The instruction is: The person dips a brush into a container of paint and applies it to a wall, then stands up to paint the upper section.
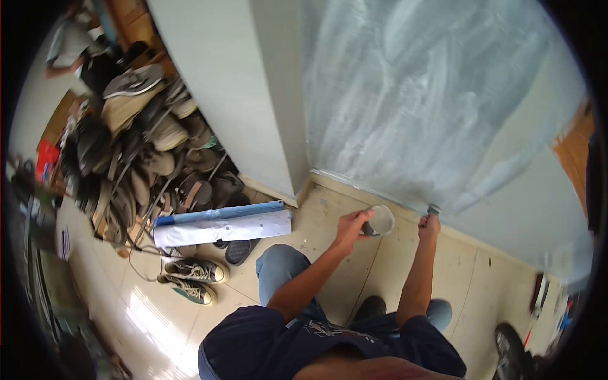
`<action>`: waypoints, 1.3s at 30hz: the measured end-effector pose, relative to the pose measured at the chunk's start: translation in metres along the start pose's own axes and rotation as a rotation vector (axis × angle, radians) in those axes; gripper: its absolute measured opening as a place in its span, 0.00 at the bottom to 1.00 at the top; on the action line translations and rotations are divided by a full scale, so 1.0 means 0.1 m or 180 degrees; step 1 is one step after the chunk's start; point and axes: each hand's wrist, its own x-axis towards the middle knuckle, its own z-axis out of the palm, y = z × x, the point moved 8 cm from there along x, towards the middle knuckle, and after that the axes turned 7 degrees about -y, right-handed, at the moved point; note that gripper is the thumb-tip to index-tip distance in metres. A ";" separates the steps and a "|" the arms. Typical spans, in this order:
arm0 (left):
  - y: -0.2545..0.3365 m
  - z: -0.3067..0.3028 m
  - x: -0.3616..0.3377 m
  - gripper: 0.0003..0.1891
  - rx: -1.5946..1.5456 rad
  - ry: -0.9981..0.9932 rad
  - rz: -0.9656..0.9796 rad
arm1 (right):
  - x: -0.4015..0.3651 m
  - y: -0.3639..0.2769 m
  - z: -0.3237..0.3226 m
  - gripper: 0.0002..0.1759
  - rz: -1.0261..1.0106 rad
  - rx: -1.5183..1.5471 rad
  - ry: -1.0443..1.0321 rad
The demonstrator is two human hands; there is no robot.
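Observation:
My left hand (352, 229) is wrapped round a small paint cup (382, 221), its pale inside facing up toward me. My right hand (429, 227) grips a paintbrush (434, 209), whose head is right at the lower part of the wall (405, 95). Whitish, uneven streaks cover much of that grey-blue wall, with plainer patches toward the right. The fist hides most of the brush handle. Both hands are low, close over the foot of the wall, with the cup to the left of the brush.
A crowded shoe rack (152, 145) stands on the left, with two rolls (221, 229) lying in front of it. Sneakers (193, 278) and a dark slipper (240, 252) are on the tiled floor (342, 272). A white pillar (234, 82) juts out beside the wall.

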 end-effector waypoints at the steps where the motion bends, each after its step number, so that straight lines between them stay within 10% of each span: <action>1: -0.01 -0.04 0.00 0.28 0.0042 0.0043 -0.0035 | -0.04 -0.04 0.05 0.13 -0.0015 -0.0048 -0.0157; 10: 0.15 -0.01 -0.13 0.26 0.0133 0.0128 -0.0036 | -1.13 -0.78 0.76 0.06 -0.0652 -0.0093 -0.0720; 25: 0.16 0.07 -0.27 0.30 0.0184 -0.0068 0.0039 | -2.87 -2.04 1.60 0.21 -0.2185 -0.0221 -0.1697; 39: 0.14 0.16 -0.50 0.26 -0.0011 -0.0153 0.0020 | -0.95 0.35 0.40 0.17 -0.0731 -0.0474 -0.0501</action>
